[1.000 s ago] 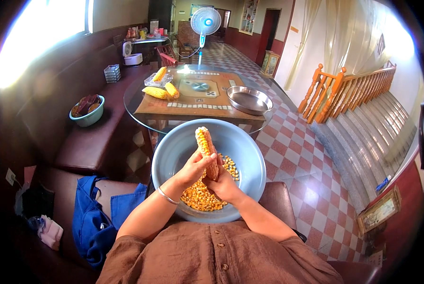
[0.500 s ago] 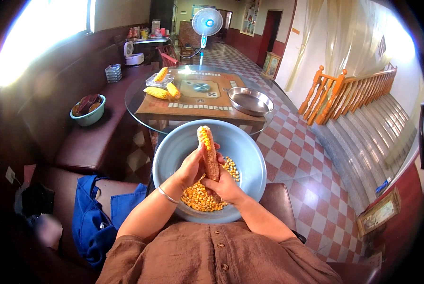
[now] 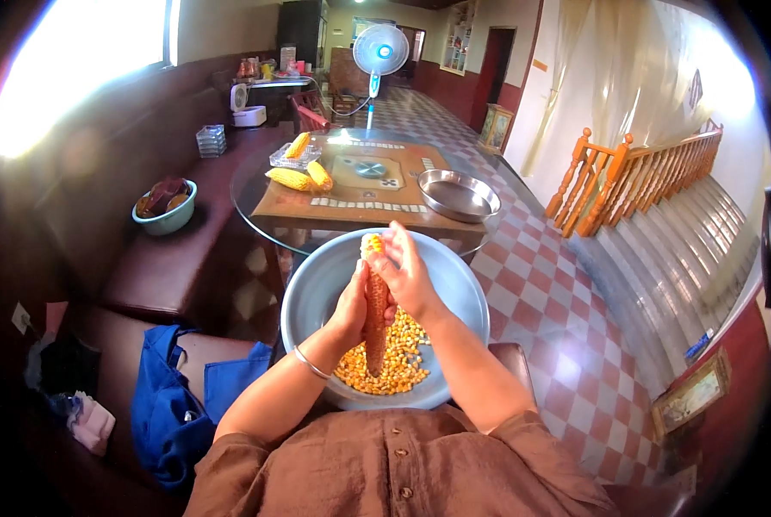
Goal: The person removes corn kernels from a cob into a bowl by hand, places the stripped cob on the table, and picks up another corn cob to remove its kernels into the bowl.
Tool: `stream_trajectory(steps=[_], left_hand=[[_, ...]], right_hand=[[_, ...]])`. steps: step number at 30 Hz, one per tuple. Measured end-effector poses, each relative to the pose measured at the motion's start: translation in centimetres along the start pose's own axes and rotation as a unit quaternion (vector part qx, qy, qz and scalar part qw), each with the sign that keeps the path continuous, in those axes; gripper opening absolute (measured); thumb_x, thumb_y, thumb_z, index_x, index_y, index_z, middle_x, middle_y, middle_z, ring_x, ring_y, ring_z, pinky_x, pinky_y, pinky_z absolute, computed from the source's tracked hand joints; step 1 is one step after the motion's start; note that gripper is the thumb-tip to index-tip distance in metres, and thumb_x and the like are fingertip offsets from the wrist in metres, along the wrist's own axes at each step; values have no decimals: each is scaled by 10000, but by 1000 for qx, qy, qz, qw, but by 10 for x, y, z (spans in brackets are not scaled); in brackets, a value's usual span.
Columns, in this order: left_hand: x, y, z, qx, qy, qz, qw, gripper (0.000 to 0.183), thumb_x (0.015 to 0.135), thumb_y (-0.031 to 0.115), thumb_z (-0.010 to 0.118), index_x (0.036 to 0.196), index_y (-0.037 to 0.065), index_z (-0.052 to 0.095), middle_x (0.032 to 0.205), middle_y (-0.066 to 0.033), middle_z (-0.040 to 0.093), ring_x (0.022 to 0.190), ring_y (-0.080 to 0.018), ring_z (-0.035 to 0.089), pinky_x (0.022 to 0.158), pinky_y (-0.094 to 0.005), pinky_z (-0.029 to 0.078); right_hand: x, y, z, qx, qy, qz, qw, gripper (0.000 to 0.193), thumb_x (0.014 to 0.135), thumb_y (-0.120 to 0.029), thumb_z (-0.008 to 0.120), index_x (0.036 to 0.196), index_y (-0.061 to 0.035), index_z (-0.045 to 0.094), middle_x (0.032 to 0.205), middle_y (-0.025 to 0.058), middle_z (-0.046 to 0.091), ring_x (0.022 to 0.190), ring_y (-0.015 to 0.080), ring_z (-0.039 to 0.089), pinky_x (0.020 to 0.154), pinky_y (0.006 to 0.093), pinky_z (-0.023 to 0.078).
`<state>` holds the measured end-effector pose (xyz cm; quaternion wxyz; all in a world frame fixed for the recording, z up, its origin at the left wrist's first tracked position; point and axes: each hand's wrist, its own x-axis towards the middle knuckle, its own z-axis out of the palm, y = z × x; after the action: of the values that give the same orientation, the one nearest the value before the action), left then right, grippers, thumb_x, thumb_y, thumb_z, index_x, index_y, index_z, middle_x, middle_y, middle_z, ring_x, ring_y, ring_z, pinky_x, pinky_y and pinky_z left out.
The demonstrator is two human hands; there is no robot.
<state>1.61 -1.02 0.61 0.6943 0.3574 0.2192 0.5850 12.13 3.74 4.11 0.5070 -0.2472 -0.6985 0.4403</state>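
Note:
A mostly stripped corn cob (image 3: 375, 332) stands tilted over a light-blue basin (image 3: 304, 284), with some yellow kernels left at its upper end. My left hand (image 3: 349, 303) is wrapped round the cob's middle from the left. At its top, my right hand (image 3: 410, 277) has its thumb pressed against the kernels, its fingers on the far side partly hidden. Loose corn kernels (image 3: 398, 358) cover the bottom of the basin below both hands.
Ahead is a glass-topped table (image 3: 273, 226) bearing several yellow corn ears (image 3: 289, 178) and a round steel pan (image 3: 459, 196). A blue garment (image 3: 166, 405) lies on the brown seat at left. A small green bowl (image 3: 166, 222) rests farther along the bench.
My right hand has moved from the cob's lower part up to its top end. The cob now stands a little lower and more upright. My left hand still holds it.

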Motion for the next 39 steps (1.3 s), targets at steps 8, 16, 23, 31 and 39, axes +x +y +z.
stream_trajectory(steps=[8, 16, 23, 31, 39], left_hand=[[1, -5, 14, 68, 132, 51, 988, 559, 908, 565, 275, 1062, 74, 490, 835, -71, 570, 638, -156, 569, 546, -267, 480], [-5, 3, 12, 85, 69, -48, 993, 584, 894, 600, 243, 836, 67, 474, 626, -60, 486, 430, -142, 457, 402, -259, 406], [-7, 5, 11, 84, 31, -63, 994, 644, 887, 620, 216, 709, 53, 467, 551, -46, 444, 414, -135, 436, 405, -254, 393], [-5, -4, 16, 76, 60, -19, 995, 614, 889, 607, 258, 727, 56, 474, 572, -42, 456, 433, -137, 454, 426, -260, 416], [-1, -7, 8, 80, 41, -64, 994, 618, 883, 621, 239, 775, 61, 475, 627, -51, 480, 459, -139, 463, 436, -260, 420]], right_hand=[[-26, 22, -1, 259, -141, 123, 948, 488, 898, -396, 490, 1238, -58, 396, 1163, 85, 520, 1028, 140, 508, 864, 261, 427], [-26, 21, -18, 96, -154, 91, 979, 505, 905, -436, 449, 1210, -35, 420, 1038, 46, 569, 756, 58, 542, 650, 177, 447], [-26, 19, -24, 201, -163, 113, 959, 463, 906, -371, 483, 1190, -8, 439, 928, 25, 549, 703, 56, 507, 617, 197, 449], [-26, 12, -21, 143, -150, 114, 972, 457, 891, -387, 510, 1149, -13, 464, 915, 31, 553, 721, 59, 519, 558, 184, 459], [-28, 15, -16, 130, -103, 139, 976, 478, 884, -437, 484, 1129, -27, 469, 816, 39, 574, 460, 61, 502, 398, 168, 407]])
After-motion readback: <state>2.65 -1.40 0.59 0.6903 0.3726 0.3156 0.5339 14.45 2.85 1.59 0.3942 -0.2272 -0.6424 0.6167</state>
